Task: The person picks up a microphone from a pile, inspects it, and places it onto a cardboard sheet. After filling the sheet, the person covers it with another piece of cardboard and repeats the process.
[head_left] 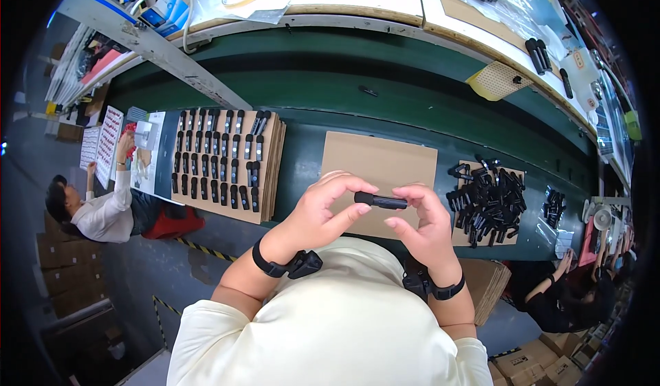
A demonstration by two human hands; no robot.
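A small black handheld microphone (380,200) with a rounded head lies level between my hands, above a bare sheet of brown cardboard (379,153). My left hand (328,207) pinches its head end between thumb and forefinger. At the other end, my right hand (425,222) grips it with the fingertips, thumb on the near side. To the left, similar microphones (216,145) stand in neat rows on a stack of cardboard sheets (273,173). On the right, a loose heap of black microphones (489,204) covers another cardboard sheet (512,236).
The green conveyor belt (302,128) runs across, with one small black piece (368,91) farther back. Beyond it a white shelf (385,1) carries more microphones. A person in white (110,211) works at left; another in black (550,290) sits at right.
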